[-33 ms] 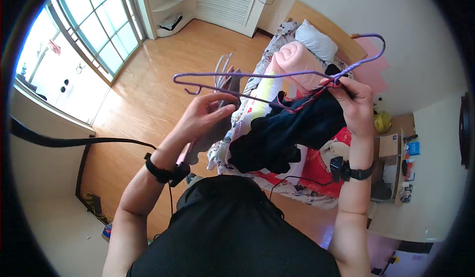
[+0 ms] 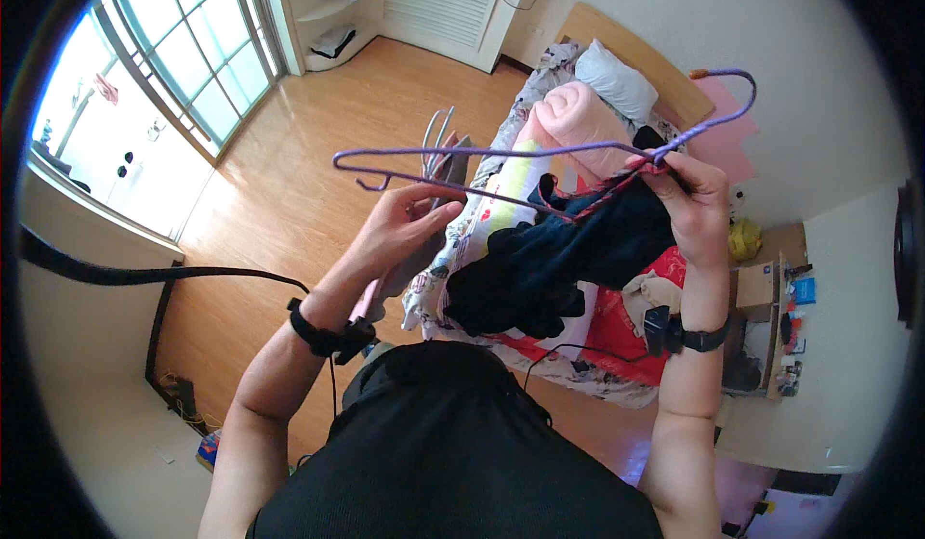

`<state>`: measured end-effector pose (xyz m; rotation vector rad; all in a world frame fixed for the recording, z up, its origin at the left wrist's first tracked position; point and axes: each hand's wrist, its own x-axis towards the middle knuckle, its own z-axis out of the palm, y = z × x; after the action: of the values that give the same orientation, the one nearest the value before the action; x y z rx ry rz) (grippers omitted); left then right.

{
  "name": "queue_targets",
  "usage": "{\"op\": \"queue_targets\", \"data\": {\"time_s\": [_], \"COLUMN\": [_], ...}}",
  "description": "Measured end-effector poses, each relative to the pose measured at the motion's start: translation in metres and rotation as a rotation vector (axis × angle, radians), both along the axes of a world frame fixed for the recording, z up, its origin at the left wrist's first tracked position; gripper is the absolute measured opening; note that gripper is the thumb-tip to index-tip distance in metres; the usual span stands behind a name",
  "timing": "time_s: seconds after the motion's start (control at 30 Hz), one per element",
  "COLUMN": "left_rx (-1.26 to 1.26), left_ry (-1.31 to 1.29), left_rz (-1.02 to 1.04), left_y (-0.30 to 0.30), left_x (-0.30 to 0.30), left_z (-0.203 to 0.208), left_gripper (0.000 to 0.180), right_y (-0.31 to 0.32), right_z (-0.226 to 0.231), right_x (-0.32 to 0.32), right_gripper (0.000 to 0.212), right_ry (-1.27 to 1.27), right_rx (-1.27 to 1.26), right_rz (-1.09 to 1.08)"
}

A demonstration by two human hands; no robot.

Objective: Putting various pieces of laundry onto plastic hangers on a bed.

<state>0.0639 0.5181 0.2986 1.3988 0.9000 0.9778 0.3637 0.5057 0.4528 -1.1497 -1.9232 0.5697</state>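
My right hand (image 2: 701,202) is closed, pinching a purple wire hanger (image 2: 482,153) just below its hook. The hanger lies nearly level, its hook to the right and its long end reaching left over my other hand. A black garment (image 2: 568,260) with reddish patterned trim hangs from its right part, bunched below the wire. My left hand (image 2: 400,231) is closed around a bundle of grey clothes (image 2: 414,267); several pale hanger hooks (image 2: 438,132) stick up above it. My fingers hide much of that bundle.
Beyond the clothes stands a bed with a wooden headboard (image 2: 626,52), a white pillow (image 2: 617,77), a rolled pink quilt (image 2: 573,120) and a red cloth (image 2: 621,332). A shelf with boxes (image 2: 756,284) is at the right. Glass sliding doors (image 2: 188,48) are far left. A black cable (image 2: 173,274) crosses the left side.
The purple hanger's left end has sunk slightly, and its hook has shifted a little right. Both hands keep their hold.
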Motion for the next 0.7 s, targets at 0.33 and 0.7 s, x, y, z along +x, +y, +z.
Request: {"op": "queue_targets", "data": {"time_s": [0.33, 0.7], "left_rx": [0.062, 0.181], "left_ry": [0.156, -0.056], "left_rz": [0.119, 0.086], "left_y": [0.012, 0.003], "left_x": [0.036, 0.044], "left_z": [-0.032, -0.055], "left_gripper": [0.055, 0.028], "right_y": [-0.007, -0.011], "right_z": [0.021, 0.027], "right_x": [-0.009, -0.008], "right_gripper": [0.013, 0.014], "right_ry": [-0.003, 0.095], "right_rx": [0.054, 0.037], "right_rz": [0.132, 0.158]}}
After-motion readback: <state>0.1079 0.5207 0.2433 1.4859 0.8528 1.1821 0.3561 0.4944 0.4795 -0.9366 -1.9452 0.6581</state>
